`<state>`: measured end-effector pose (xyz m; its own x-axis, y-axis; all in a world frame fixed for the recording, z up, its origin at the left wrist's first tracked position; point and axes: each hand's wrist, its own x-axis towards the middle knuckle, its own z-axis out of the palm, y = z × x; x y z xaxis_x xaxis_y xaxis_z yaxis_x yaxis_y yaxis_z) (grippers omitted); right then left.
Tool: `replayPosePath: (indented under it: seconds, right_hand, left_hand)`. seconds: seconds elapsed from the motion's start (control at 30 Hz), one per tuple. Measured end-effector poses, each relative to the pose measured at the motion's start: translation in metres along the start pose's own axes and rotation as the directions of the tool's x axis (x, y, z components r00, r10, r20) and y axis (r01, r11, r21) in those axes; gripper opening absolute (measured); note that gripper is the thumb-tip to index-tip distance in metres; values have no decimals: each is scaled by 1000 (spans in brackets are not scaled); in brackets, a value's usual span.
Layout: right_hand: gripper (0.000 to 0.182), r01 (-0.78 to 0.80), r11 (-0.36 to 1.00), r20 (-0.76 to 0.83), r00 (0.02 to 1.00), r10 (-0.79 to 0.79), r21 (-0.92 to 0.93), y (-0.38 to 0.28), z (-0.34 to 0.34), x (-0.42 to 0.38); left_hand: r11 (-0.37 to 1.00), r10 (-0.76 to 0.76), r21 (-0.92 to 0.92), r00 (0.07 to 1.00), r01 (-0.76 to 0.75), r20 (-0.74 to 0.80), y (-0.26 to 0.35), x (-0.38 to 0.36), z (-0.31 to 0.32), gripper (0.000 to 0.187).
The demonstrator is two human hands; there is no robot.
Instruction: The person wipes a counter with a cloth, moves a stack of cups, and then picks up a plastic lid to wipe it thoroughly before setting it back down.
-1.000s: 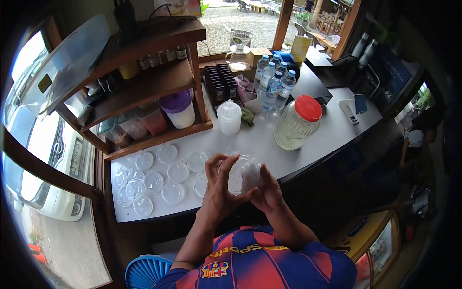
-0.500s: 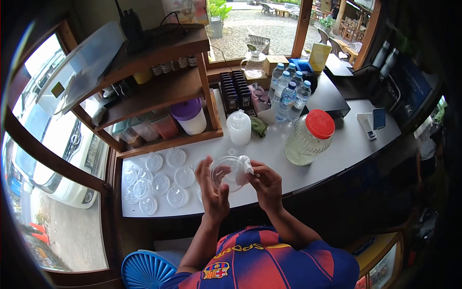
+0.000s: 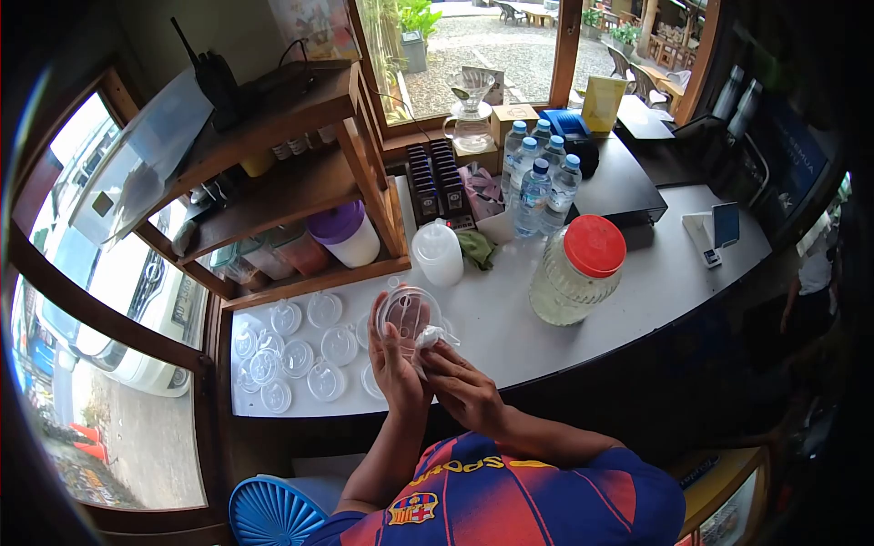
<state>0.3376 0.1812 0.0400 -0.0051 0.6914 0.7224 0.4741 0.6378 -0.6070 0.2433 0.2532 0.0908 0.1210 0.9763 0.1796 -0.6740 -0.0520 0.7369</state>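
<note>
Clear round lid (image 3: 411, 309) held by left grip (image 3: 401, 375) against palm; white tissue (image 3: 431, 338) pinched in right grip (image 3: 464, 386) at lid's near right edge. Loose lids (image 3: 297, 358) spread left of grips, on worktop (image 3: 496, 314).

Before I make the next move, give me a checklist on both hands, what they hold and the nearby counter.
1. Left hand holds the clear round plastic lid: ok.
2. Right hand holds the crumpled white wipe: ok.
3. Wipe positioned at the lid's edge: ok; firm contact: cannot tell.
4. Lid spotless: cannot tell, too fine to see.
5. Big ribbed clear jar with a red cap upright, apart from both hands: ok.
6. Other clear round lids all spaced apart on the white counter: not ok, some overlap.
</note>
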Motion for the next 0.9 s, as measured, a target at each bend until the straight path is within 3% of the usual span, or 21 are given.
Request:
replayPosePath:
  seconds: [0.13, 0.17, 0.27, 0.4, 0.5, 0.63, 0.7, 0.73, 0.77, 0.83, 0.9]
  right_hand:
    - [40, -168, 984, -247, 957, 149, -56, 12, -13, 22]
    - [37, -248, 969, -318, 919, 232, -9, 12, -19, 34]
    - [26, -391, 890, -302, 841, 449, 234, 18, -36, 49]
    - [25, -221, 975, -314, 927, 203, -20, 22, -32, 31]
    - [25, -185, 981, -301, 940, 162, -51, 18, -23, 19]
    - [24, -186, 975, -150, 967, 204, 125, 15, -21, 9]
    - [20, -343, 910, -165, 908, 384, 232, 22, -27, 7]
    - [16, -380, 737, -175, 814, 553, 560, 27, -26, 7]
    - [17, -363, 638, -174, 764, 621, 679, 29, -31, 11]
    - [19, -336, 579, -135, 772, 621, 743, 42, -38, 8]
    - [21, -285, 418, -61, 761, 646, 863, 38, -42, 15]
  left_hand:
    - [996, -4, -94, 997, 11, 77, -9, -7, 10, 54]
    - [991, -20, -133, 995, 32, 93, -11, -10, 14, 55]
    - [988, -24, -149, 992, 42, 122, -17, -6, 16, 55]
    - [992, 37, -127, 990, -19, 137, -19, 6, 18, 53]
    - [985, 50, -166, 997, -40, 58, -19, 10, 25, 54]
    - [989, 29, -146, 1000, -29, 2, -19, 16, 22, 55]
    - [978, 25, -207, 1000, -21, 18, -23, 20, 14, 55]
    - [973, 22, -231, 1000, -17, 18, -25, 22, 11, 54]
    - [972, 11, -234, 1000, -7, 16, -25, 22, 9, 54]
    - [971, -11, -239, 1000, 14, 15, -25, 23, 8, 54]
    - [967, -42, -251, 999, 40, -4, -24, 22, 10, 53]
